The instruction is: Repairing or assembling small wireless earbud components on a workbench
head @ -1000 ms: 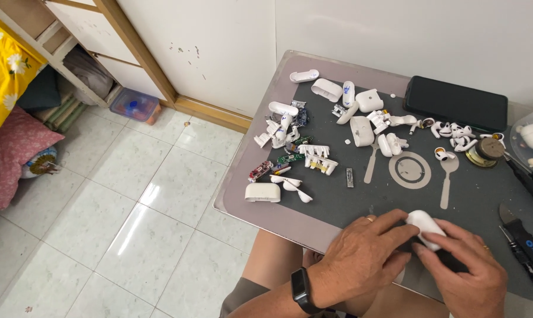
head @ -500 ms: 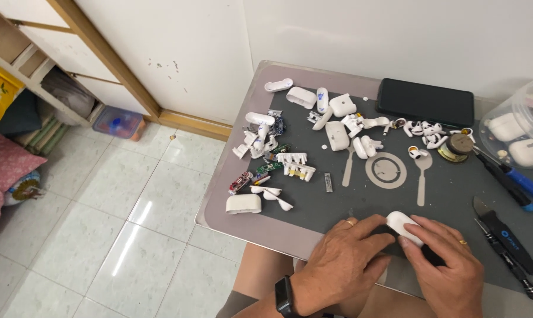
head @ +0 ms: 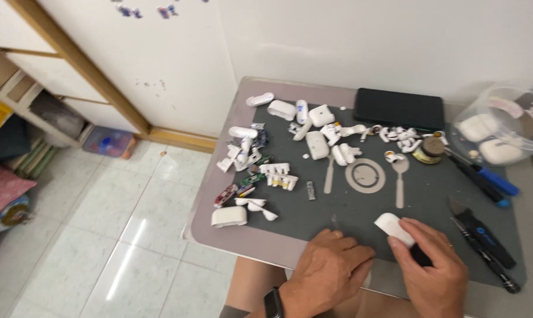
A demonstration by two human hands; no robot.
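My right hand (head: 434, 274) grips a white rounded earbud-case shell (head: 393, 227) near the front edge of the dark grey work mat (head: 349, 209); something dark shows under my fingers. Just to its left, my left hand (head: 328, 268) rests knuckles up on the mat's front edge with fingers curled together. It is apart from the shell, and nothing shows in it. A black watch (head: 272, 303) is on that wrist.
Several white earbud and case parts (head: 313, 141) and small circuit boards (head: 252, 179) litter the mat. A black flat case (head: 399, 109) lies at the back, a clear tub (head: 502, 129) of white cases at the right. Screwdrivers (head: 490, 182) and a black tool (head: 484, 235) lie right. Tiled floor (head: 101, 235) drops off left.
My left hand has come off the white shell and now lies beside it; my right hand alone holds the shell. The view has shifted, with the table now lower and more central.
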